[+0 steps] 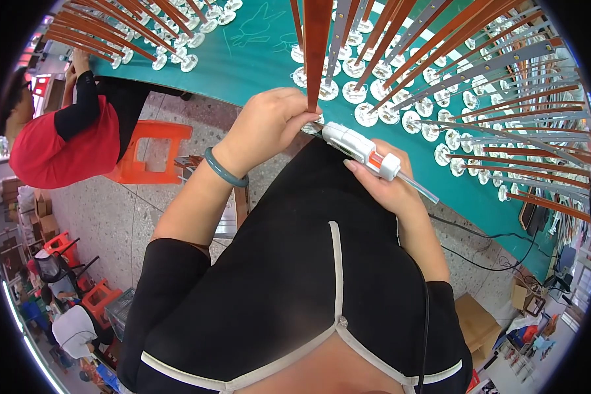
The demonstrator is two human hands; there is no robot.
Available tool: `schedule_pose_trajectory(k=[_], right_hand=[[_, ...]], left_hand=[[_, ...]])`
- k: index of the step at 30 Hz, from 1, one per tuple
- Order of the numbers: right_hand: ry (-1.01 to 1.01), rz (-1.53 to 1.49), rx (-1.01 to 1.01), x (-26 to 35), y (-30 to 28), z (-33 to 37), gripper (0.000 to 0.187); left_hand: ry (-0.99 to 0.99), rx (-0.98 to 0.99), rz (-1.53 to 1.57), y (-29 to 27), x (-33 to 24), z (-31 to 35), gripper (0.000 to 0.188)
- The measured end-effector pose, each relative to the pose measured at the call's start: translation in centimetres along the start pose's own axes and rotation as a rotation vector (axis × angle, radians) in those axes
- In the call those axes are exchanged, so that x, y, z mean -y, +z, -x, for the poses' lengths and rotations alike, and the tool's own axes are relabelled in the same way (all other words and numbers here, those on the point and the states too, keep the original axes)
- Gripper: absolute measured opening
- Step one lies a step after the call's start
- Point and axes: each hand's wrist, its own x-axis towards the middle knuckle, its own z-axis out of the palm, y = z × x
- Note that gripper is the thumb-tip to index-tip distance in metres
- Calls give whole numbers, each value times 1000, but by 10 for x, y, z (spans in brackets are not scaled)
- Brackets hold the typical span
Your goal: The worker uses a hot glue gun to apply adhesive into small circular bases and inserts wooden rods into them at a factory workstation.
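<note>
My left hand (pixel 269 125), fingers closed, pinches the lower end of a long, upright brown strip (pixel 318 49) at the table's near edge. Just under those fingers a small white round base (pixel 310 127) shows in part. My right hand (pixel 393 188) is wrapped round a white hot glue gun (pixel 351 142), whose nozzle points up and left at the foot of the strip. From the gun's back end sticks a clear glue stick (pixel 421 190). Nozzle and strip end are very close together; whether they touch I cannot tell.
Many strips on white round bases (pixel 366 114) stand across the green table (pixel 243 72). To the left, a person in a red top (pixel 59 154) works at the same table beside an orange stool (pixel 154 151). Black cables (pixel 486 259) hang at the right; a cardboard box (pixel 477 325) sits below.
</note>
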Motion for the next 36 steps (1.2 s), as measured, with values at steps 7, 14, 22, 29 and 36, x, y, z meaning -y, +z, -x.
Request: schedule_pose_trajectory(k=[7, 14, 22, 29, 36], right_hand=[[78, 29, 16, 2, 1, 0, 24], [128, -5, 24, 3, 1, 1, 25], [116, 18, 18, 4, -1, 3, 25], [97, -24, -17, 2, -2, 3, 25], [83, -5, -11, -9, -1, 4, 25]], left_hand=[[-4, 23, -30, -2, -2, -1, 9], [10, 1, -9, 0, 1, -1, 9], [-14, 45, 60, -5, 1, -4, 9], [-57, 91, 148, -6, -5, -7, 7], [-41, 182, 234, -5, -2, -9, 10]])
